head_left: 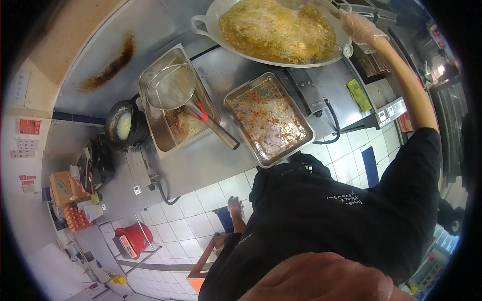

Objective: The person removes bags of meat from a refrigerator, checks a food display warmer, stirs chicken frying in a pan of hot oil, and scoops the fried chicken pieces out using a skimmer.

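My right hand (359, 29), in a clear plastic glove, reaches to the right rim of a large wok (203, 25). Its fingers are closed round the handle of a long-handled skimmer, whose round head (292, 3) is partly cut off at the top edge. Bubbling yellow oil (276, 30) with frying pieces fills the wok. A dial thermometer (347, 50) sits at the rim just below this hand. Low at my side, my left hand (235, 204) hangs over the tiled floor, also gloved, fingers loosely apart and holding nothing.
A shallow metal tray (268, 120) with oily crumbs lies before the wok. Left of it, a deep steel pan (155, 135) carries a mesh strainer (171, 86). Further left are a black pan (113, 133), eggs (76, 218) and a red bucket (143, 236). A green cloth (358, 95) lies right.
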Motion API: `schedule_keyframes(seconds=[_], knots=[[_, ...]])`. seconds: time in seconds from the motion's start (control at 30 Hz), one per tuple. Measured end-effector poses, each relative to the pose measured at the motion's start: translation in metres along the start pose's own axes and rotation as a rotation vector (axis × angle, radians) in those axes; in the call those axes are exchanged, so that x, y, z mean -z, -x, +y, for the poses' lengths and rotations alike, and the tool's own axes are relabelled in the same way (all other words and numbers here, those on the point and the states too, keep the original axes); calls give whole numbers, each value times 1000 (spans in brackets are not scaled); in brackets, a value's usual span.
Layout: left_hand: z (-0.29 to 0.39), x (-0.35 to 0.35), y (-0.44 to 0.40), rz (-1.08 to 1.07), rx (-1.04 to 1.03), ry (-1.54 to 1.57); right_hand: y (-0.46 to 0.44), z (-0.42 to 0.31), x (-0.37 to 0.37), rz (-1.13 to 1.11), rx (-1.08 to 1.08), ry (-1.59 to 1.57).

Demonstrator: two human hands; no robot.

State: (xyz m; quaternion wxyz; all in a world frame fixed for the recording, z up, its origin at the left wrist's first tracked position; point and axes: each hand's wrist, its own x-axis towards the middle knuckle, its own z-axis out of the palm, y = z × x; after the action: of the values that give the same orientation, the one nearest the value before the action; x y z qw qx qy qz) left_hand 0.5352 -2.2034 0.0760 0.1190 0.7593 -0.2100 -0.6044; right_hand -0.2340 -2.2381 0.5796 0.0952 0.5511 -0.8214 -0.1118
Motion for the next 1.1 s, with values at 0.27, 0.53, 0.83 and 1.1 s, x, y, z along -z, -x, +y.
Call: schedule_keyframes(seconds=[0.27, 0.53, 0.83, 1.1], knots=[[-10, -50, 43, 40, -35, 28, -9, 97, -54, -175, -121, 133], [-58, -95, 82, 88, 61, 109, -34, 94, -70, -514, -179, -534], [-106, -113, 116, 134, 79, 193, -64, 60, -67, -736, -185, -1131], [-124, -137, 161, 199, 107, 285, -108, 45, -98, -838, 6, -1218]])
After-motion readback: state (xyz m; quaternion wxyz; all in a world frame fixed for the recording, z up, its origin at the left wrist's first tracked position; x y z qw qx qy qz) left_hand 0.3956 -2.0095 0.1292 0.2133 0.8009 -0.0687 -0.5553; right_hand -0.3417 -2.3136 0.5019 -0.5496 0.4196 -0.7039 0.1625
